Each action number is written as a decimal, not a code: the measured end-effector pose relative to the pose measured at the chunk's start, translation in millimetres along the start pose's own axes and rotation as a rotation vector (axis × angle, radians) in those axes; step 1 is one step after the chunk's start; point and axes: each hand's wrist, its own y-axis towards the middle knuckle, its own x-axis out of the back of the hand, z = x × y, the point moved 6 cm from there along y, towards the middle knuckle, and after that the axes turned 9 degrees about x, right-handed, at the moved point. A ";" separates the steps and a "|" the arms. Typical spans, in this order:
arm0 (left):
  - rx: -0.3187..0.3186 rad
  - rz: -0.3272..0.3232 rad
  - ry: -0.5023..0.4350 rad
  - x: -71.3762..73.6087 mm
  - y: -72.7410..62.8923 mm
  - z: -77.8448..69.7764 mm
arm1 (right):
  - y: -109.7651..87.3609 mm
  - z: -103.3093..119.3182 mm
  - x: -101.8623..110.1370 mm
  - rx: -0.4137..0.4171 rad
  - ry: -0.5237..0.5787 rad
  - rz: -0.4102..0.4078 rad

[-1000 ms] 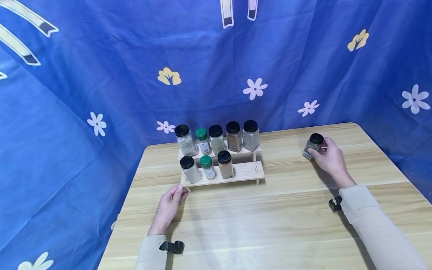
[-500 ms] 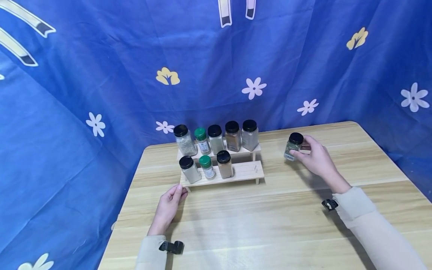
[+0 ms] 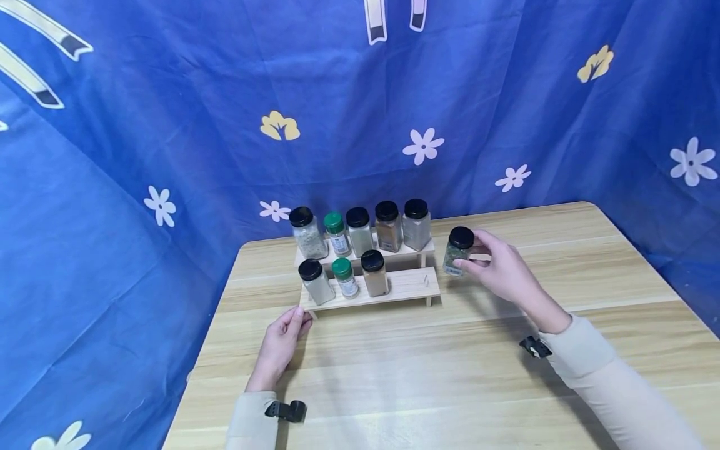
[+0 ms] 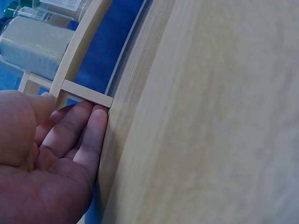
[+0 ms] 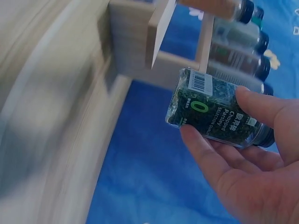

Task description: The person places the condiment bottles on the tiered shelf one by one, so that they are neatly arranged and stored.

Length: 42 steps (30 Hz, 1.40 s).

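My right hand (image 3: 502, 269) grips a black-lidded glass jar of chopped parsley (image 3: 457, 253) just right of the wooden spice rack (image 3: 413, 284). In the right wrist view the parsley jar (image 5: 210, 107) shows its label between thumb and fingers, held apart from the rack. My left hand (image 3: 283, 340) pinches the front left corner of the rack, thumb at the shelf edge and fingers by the leg (image 4: 86, 92). Three jars stand on the lower step: a black-lidded pale one (image 3: 319, 284), a green-lidded one (image 3: 346, 280) and a black-lidded tan one (image 3: 375, 275).
Several more jars line the upper step, among them a brown one (image 3: 389, 228) and a pale one (image 3: 417, 226) at its right end. Wooden tabletop (image 3: 405, 375) spreads in front of the rack. A blue patterned curtain (image 3: 349, 156) hangs behind.
My right hand has carried the parsley jar leftward across the table, from the far right to beside the rack. My left hand has stayed at the rack's corner.
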 end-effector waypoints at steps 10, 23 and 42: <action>-0.008 -0.009 0.009 -1.8 -0.2 -1.0 | 2.5 17.2 -38.1 0.056 0.028 0.084; -0.016 0.017 0.023 -8.1 1.1 -4.5 | 4.2 27.1 -70.4 0.102 0.099 0.123; 0.011 0.051 0.164 9.4 -12.7 -11.8 | -23.4 16.1 -47.9 0.087 -0.132 0.193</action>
